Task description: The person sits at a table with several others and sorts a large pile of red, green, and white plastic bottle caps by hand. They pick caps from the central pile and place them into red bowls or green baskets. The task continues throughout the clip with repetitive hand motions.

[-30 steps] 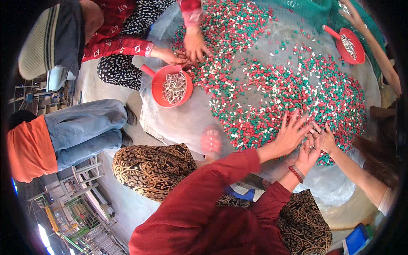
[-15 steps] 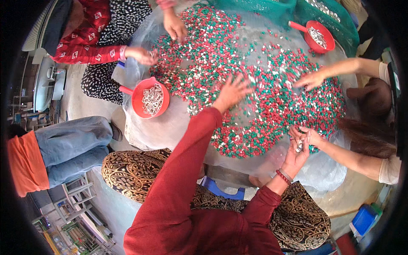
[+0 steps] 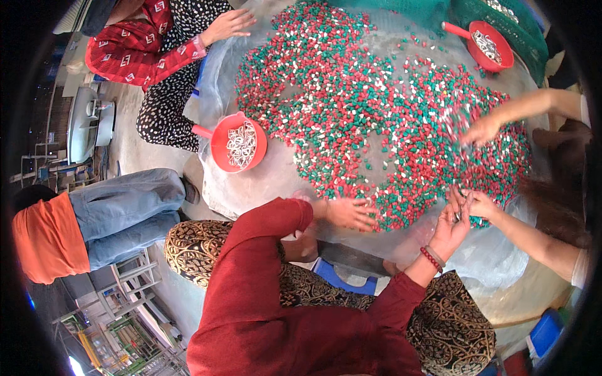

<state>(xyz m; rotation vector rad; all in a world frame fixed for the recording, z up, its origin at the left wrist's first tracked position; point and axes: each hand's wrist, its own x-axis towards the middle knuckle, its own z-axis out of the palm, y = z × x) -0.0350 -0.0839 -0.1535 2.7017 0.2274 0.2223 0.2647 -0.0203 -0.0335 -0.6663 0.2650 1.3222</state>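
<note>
A wide layer of small red, green and white chips (image 3: 338,103) is spread over a plastic sheet (image 3: 501,250). At the layer's near edge is my left hand (image 3: 351,214), fingers spread, touching or just over the chips, with nothing seen in it. My right hand (image 3: 451,227) is at the near right edge, palm up and fingers curled round small silvery metal pieces (image 3: 458,216), partly hidden by the fingers. A co-worker's hand (image 3: 481,203) reaches in from the right, very close to my right fingertips. Another co-worker's hand (image 3: 481,130), blurred, lies over the chips farther back.
A red handled bowl (image 3: 221,158) of metal loops stands on the left, and a similar red bowl (image 3: 505,56) at the far right. Green baskets (image 3: 426,9) line the back. A co-worker's hand (image 3: 229,26) is at the far left. A blue stool (image 3: 338,281) is beneath me.
My left hand has swept from mid-pile back toward me to the near edge. My right fingers have curled more over the metal pieces. The far-left co-worker's hands have drawn back off the chips.
</note>
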